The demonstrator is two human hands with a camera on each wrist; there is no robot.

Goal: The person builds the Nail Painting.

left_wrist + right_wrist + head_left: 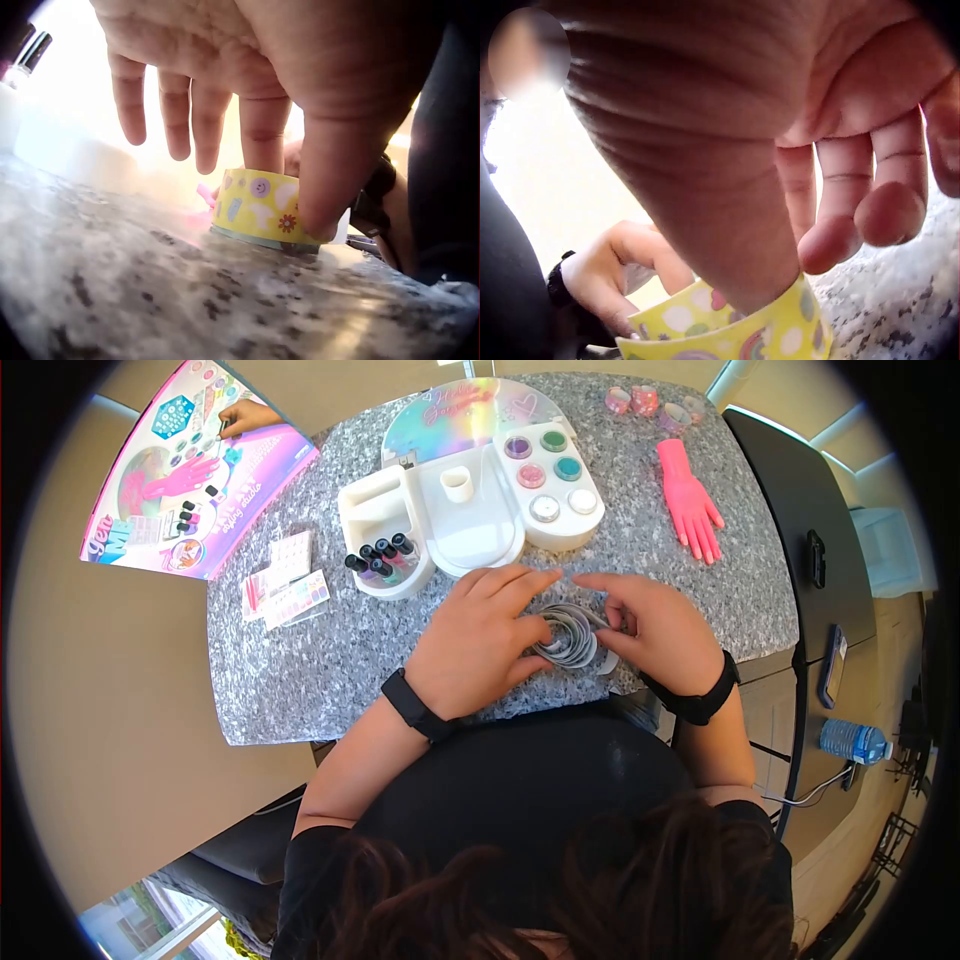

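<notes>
A coiled strip point(572, 638), yellow with printed flowers and smiley faces outside, stands on edge on the speckled tabletop. Its wound layers look pale from above. My left hand point(480, 625) pinches the coil, index finger inside it and thumb point(324, 187) against its outer wall; the other fingers hang straight. On the coil's right side, my right hand point(655, 625) holds the loose outer turn, with the thumb point(735, 247) reaching down inside the yellow strip point(780, 330). The right index finger stretches left toward the left fingertips, while its other fingers curl.
Behind the hands stands a white nail-studio case point(475, 565) with glitter pots and several polish bottles point(380, 558). A pink model hand point(690, 505) lies at right, near patterned rolls point(640, 402). Sticker sheets point(290, 585) and a printed box point(195, 470) are at left.
</notes>
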